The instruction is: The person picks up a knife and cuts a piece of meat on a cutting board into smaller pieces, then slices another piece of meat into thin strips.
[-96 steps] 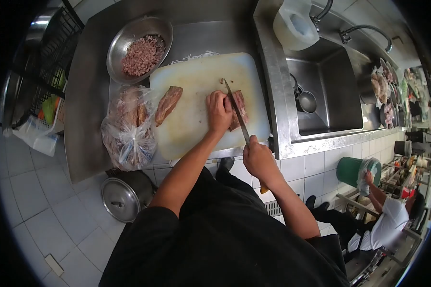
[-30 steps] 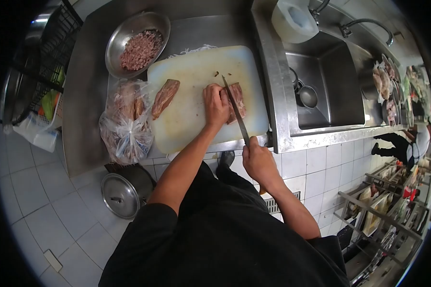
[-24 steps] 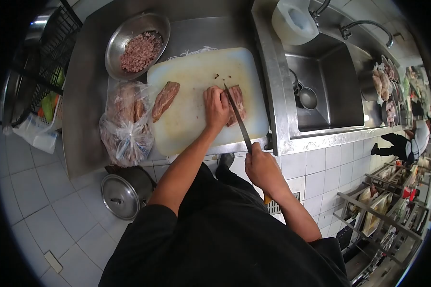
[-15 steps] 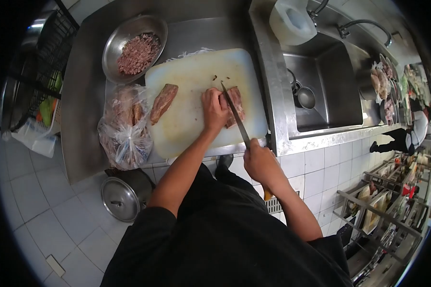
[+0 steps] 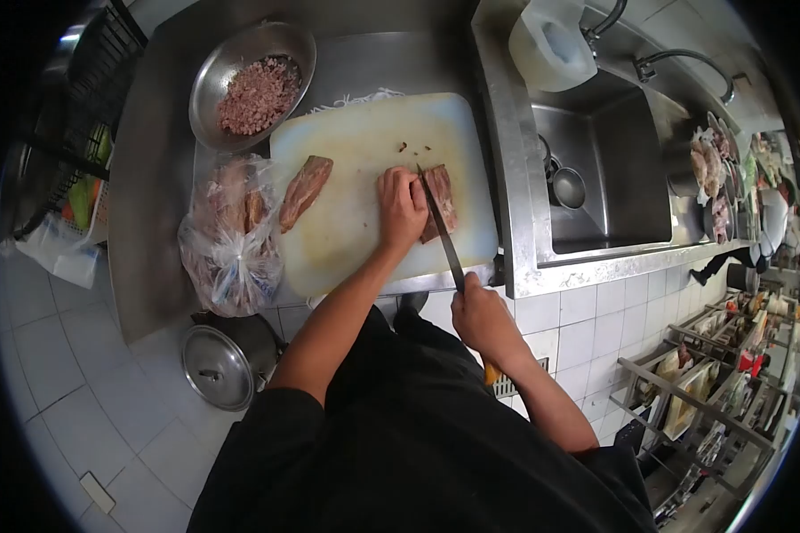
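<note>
My right hand is wrapped round the handle of a long knife. The blade lies along the left side of a piece of meat on the pale cutting board. My left hand is closed beside the blade with its fingers curled; whatever they hold is hidden. A second meat piece rests on the board's left part. Small dark scraps lie above the blade tip. Chopped meat fills part of a metal bowl at the upper left.
A tied plastic bag of meat sits left of the board. Below it stands a lidded pot. To the right are a sink with a ladle, a white container, and a person beyond racks.
The view has shifted slightly. The person at the far right has moved. My hands and the knife keep nearly the same place at the meat.
</note>
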Available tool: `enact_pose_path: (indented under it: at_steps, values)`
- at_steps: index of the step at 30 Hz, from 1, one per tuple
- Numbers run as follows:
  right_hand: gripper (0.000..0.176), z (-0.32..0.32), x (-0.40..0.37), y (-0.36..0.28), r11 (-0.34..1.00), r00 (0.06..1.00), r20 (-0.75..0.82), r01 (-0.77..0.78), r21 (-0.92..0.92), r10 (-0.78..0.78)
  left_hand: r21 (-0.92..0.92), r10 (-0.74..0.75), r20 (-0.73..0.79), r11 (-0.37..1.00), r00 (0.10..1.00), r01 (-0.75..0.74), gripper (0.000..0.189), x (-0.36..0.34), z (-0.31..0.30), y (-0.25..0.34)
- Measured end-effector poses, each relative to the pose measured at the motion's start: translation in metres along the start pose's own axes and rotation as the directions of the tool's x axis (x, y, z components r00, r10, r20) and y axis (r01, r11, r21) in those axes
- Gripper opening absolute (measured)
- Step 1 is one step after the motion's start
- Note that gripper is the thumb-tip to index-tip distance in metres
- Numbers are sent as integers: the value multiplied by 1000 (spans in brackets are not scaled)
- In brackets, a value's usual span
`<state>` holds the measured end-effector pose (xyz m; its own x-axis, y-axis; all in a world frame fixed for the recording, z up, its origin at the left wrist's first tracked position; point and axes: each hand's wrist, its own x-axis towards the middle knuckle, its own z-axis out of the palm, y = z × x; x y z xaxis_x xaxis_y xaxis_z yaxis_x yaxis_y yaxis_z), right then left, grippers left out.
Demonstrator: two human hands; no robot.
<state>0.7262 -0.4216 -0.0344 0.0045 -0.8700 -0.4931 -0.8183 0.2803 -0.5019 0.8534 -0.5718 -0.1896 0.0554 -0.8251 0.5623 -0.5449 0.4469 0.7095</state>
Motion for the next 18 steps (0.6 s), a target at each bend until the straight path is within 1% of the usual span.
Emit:
enact_pose_path:
  at_steps: [2, 5, 6, 10, 13, 16, 18]
  values:
    - [21, 11, 18, 9, 999, 999, -41, 31, 25, -30, 3, -4, -15, 1000, 1000, 4, 15, -2, 2, 0]
    - [19, 30, 41, 21, 991, 980, -152, 130, 19, -126, 7, 12, -30, 1000, 999, -12, 14, 3, 2, 1]
    - [20, 30, 39, 21, 987, 976, -172, 145, 66, -132, 5, 17, -25, 1000, 1000, -17, 14, 1, 3, 1]
    - [20, 13, 0, 14, 998, 997, -72, 43, 44, -39, 17, 35, -14, 999, 999, -35, 11, 0, 3, -3]
    - [20, 26, 2, 20, 998, 997, -72, 25, 49, -22, 18, 2, 4, 1000, 1000, -2, 11, -1, 2, 1]
    - [20, 47, 39, 32, 994, 987, -135, 100, 50, -92, 19, 8, 8, 1000, 1000, -8, 11, 1, 0, 3]
    - [20, 47, 42, 33, 993, 981, -162, 112, 42, -104, 28, -4, 21, 1000, 1000, 3, 11, 0, -2, 3]
